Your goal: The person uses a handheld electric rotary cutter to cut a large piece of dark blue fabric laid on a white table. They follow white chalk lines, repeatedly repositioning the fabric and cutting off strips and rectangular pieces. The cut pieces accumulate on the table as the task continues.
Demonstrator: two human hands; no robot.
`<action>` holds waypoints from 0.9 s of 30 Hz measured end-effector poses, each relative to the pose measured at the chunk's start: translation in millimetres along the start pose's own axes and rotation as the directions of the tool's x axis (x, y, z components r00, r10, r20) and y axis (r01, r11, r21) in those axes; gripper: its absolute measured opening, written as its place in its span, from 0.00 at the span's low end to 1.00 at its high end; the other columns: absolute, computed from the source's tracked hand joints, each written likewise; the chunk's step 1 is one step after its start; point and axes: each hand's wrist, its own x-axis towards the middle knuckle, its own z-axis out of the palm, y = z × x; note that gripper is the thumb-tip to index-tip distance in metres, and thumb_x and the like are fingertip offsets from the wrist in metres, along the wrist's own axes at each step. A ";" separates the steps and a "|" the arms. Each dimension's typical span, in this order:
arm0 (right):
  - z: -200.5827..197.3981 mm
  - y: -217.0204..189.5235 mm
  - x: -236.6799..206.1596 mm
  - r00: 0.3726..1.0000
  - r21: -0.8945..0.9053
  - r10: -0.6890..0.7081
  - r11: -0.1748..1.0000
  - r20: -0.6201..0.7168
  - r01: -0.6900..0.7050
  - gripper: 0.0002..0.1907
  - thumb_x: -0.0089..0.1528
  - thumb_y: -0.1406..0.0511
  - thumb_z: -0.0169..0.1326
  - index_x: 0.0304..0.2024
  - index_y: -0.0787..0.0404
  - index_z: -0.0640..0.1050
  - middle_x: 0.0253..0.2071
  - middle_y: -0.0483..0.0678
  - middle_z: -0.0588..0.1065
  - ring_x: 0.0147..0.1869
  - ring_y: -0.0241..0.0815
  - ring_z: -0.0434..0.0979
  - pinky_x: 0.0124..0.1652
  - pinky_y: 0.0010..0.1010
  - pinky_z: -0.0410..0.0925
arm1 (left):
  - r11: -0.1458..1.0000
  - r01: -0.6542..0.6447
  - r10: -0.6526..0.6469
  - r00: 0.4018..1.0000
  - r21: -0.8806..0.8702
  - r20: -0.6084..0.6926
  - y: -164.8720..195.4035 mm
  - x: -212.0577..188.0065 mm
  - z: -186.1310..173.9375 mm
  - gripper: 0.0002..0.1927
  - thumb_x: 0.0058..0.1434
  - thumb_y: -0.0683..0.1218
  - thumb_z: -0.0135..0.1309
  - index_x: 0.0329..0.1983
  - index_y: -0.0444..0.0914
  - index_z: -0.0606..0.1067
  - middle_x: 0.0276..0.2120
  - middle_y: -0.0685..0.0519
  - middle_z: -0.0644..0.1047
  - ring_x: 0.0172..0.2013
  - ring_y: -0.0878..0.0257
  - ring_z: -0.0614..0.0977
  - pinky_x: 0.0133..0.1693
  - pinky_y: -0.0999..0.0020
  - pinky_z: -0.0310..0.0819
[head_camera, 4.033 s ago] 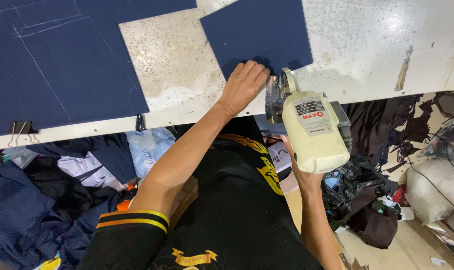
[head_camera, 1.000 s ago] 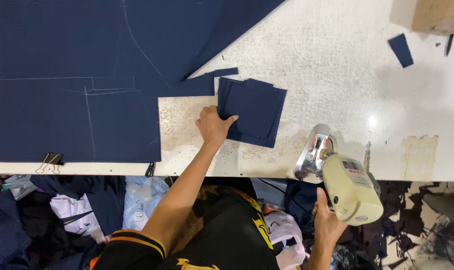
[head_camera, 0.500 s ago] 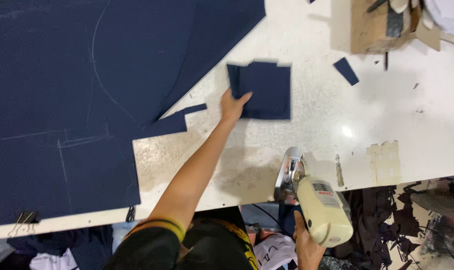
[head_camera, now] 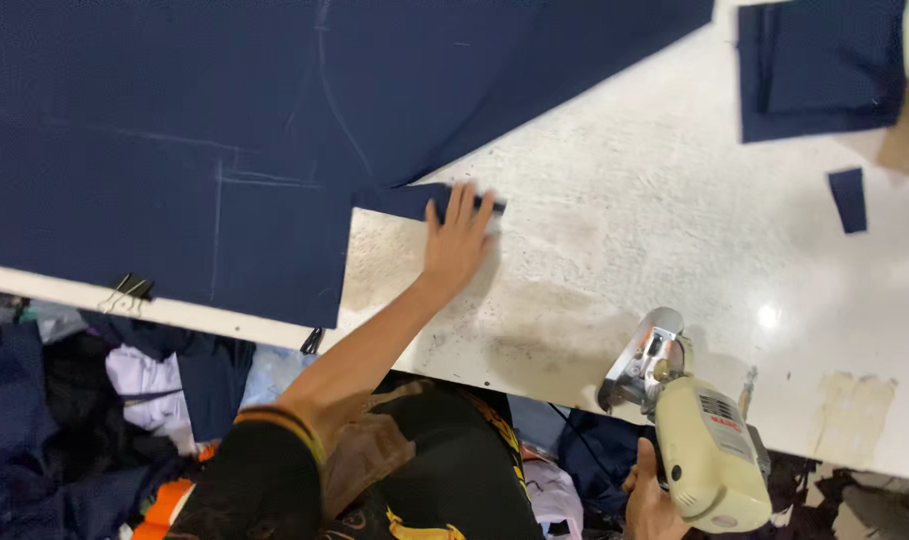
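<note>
**Left hand flat on a navy offcut, right hand at the fabric cutter**

The largest thing in view is the navy fabric layer (head_camera: 174, 130), spread over the upper left of the white cutting table (head_camera: 654, 230) and marked with pale chalk lines (1 curved, the others straight). Its near edge is held to the table edge by 2 black binder clips (head_camera: 126, 290). A stack of cut navy pieces (head_camera: 824, 65) lies at the upper right, well apart from the hands, with 1 small navy scrap (head_camera: 847, 198) just below it.

The cream electric cloth cutter (head_camera: 699, 440) stands at the near edge of the table, its metal blade guard toward the fabric. The right hand (head_camera: 649, 500) is wrapped around the back of its body at the handle; the fingers are mostly hidden, so I cannot tell how tightly they grasp.

The left hand (head_camera: 457, 235) lies flat, fingers spread and released, pressing on a narrow navy strip (head_camera: 404, 200) that juts from the corner of the big layer.

Below the table, a heap of mixed cloth (head_camera: 124, 400) fills the floor.
</note>
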 end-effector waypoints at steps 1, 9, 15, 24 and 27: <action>-0.5 -4.6 3.5 0.999 -0.017 -0.029 0.999 0.025 0.029 0.36 0.61 0.70 0.60 0.70 0.69 0.62 0.24 0.47 0.68 0.19 0.35 0.61 0.20 0.27 0.57 | 0.995 -0.030 0.030 1.000 0.097 0.000 -7.6 -23.1 -6.0 0.38 0.60 0.59 0.58 0.69 0.37 0.64 0.68 0.38 0.60 0.68 0.45 0.62 0.57 0.33 0.68; 13.5 -15.6 15.0 0.998 -0.020 -0.055 0.998 0.025 0.055 0.36 0.61 0.69 0.61 0.69 0.72 0.62 0.22 0.48 0.67 0.19 0.35 0.62 0.21 0.27 0.57 | 0.964 0.078 0.027 0.922 -0.253 0.385 -46.5 -10.1 -16.5 0.25 0.71 0.61 0.46 0.47 0.37 0.80 0.45 0.39 0.80 0.35 0.45 0.84 0.36 0.49 0.79; 12.2 -9.2 31.3 0.969 -0.259 -0.227 0.934 0.102 0.246 0.29 0.60 0.66 0.63 0.60 0.72 0.70 0.17 0.47 0.68 0.19 0.37 0.64 0.26 0.30 0.61 | 0.817 0.359 -0.451 0.886 -0.452 -0.110 -22.6 212.9 -4.2 0.43 0.47 0.56 0.71 0.61 0.30 0.67 0.57 0.39 0.73 0.56 0.42 0.73 0.49 0.48 0.69; 14.4 -11.5 22.8 0.980 -0.486 -0.188 0.851 0.070 0.198 0.21 0.57 0.63 0.66 0.46 0.70 0.76 0.16 0.47 0.69 0.19 0.40 0.67 0.30 0.38 0.65 | 0.780 0.195 -0.191 0.979 -0.594 0.070 2.2 240.1 -18.7 0.17 0.56 0.44 0.65 0.45 0.36 0.72 0.42 0.42 0.82 0.47 0.45 0.82 0.46 0.51 0.77; 17.5 -23.0 19.4 0.979 -0.424 -0.196 0.884 0.047 0.197 0.18 0.58 0.63 0.66 0.44 0.68 0.75 0.15 0.45 0.68 0.19 0.39 0.65 0.30 0.36 0.64 | 0.842 0.027 -0.049 0.998 -0.539 -0.025 30.9 212.9 -19.7 0.16 0.59 0.41 0.60 0.48 0.37 0.70 0.37 0.42 0.83 0.40 0.44 0.85 0.44 0.49 0.78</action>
